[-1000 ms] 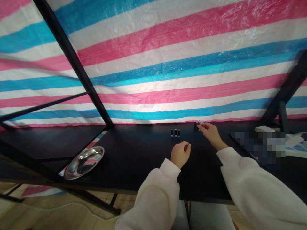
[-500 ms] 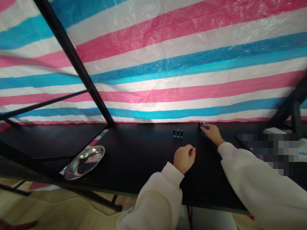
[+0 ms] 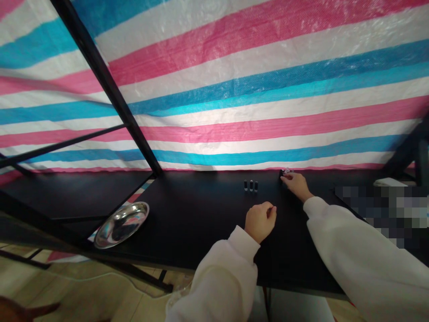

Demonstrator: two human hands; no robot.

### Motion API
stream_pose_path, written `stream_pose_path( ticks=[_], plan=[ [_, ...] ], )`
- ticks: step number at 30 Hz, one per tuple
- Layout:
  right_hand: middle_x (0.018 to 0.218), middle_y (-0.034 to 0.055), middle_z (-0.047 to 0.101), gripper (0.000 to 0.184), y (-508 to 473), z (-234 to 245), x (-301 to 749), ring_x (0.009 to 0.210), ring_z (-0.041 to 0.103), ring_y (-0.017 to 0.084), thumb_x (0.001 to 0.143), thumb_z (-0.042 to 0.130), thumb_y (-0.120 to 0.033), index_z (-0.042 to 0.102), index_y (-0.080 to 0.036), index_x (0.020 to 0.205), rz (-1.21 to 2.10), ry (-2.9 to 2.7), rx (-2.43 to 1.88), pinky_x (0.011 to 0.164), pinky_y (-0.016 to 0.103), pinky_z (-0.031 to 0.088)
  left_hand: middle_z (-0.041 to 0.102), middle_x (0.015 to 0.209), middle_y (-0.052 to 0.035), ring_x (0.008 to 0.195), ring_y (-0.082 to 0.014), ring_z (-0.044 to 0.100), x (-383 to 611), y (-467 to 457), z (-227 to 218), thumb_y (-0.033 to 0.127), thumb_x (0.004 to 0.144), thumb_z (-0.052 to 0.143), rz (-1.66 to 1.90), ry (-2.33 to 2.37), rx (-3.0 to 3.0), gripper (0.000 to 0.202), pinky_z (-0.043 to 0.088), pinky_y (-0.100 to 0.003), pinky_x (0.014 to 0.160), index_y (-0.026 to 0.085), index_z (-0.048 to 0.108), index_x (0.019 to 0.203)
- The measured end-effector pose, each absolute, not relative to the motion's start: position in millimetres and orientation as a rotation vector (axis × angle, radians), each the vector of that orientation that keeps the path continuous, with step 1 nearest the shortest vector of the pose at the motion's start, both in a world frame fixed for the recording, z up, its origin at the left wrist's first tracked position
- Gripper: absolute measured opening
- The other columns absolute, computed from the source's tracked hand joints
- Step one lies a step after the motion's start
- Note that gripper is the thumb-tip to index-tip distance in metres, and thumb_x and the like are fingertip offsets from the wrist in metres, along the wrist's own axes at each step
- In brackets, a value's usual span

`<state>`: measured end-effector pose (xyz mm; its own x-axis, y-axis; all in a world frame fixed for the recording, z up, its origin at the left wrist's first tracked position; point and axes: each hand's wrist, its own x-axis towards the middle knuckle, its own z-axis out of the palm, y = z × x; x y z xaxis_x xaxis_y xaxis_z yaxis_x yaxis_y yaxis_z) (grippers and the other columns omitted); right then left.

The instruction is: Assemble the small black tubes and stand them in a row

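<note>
Three small dark cylinders (image 3: 251, 185) with pale ends, battery-like in shape, stand side by side on the black table (image 3: 187, 214). My right hand (image 3: 296, 184) reaches to the back of the table, its fingers pinched at a small black object (image 3: 281, 175). Clear, shiny bits (image 3: 287, 171) show just behind those fingers. Whether the pinch holds the object or only touches it is hard to make out. Nearer to me, my left hand (image 3: 260, 222) is closed in a loose fist above the table, in front of the cylinders. Whatever it may hold is hidden by the fingers.
An oval steel tray (image 3: 142, 219) rests at the table's left edge, beside a gap. A black metal post (image 3: 110, 89) slopes down to the back of the table. Striped sheeting (image 3: 234, 129) hangs behind. On the right lie a blurred dark item and a white object (image 3: 390, 182).
The view has shifted slightly, so the tray, cylinders and left hand appear a little further right. Both hands keep nearly the same pose, the right still pinching at the black object.
</note>
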<state>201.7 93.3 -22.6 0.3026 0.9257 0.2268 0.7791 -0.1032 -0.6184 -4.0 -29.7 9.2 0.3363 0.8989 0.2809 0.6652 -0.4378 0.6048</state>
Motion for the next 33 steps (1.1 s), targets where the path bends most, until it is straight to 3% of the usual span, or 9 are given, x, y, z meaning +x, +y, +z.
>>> stream_pose_path(
  ticks=[17,24,33],
  plan=[
    [0.081,0.0082,0.069,0.030,90,-22,210,0.075,0.064,0.020,0.071,0.057,-0.037,0.070,-0.015,0.087,0.219,-1.659,-2.001,0.063,0.025,0.044,0.062,0.065,-0.0022,0.058,-0.0131,0.055,-3,-30,10,0.032,0.084,0.040,0.808,1.419,2.222,0.028,0.038,-0.023,0.058,0.018,0.062,0.073],
    [0.071,0.0065,0.069,0.024,89,-23,227,0.067,0.064,0.020,0.069,0.059,-0.033,0.071,-0.016,0.081,0.218,-1.667,-2.040,0.062,0.026,0.044,0.063,0.066,-0.0024,0.059,-0.0134,0.056,-4,-30,13,0.031,0.083,0.041,0.801,1.424,2.200,0.027,0.039,-0.024,0.059,0.018,0.063,0.074],
    [0.081,0.0084,0.069,0.023,92,-27,228,0.081,0.064,0.024,0.068,0.060,-0.030,0.071,-0.017,0.082,0.199,-1.660,-2.090,0.066,0.028,0.045,0.062,0.065,-0.0019,0.057,-0.0126,0.054,-4,-30,13,0.031,0.083,0.041,0.803,1.408,2.200,0.027,0.038,-0.023,0.058,0.018,0.063,0.073]
  ],
)
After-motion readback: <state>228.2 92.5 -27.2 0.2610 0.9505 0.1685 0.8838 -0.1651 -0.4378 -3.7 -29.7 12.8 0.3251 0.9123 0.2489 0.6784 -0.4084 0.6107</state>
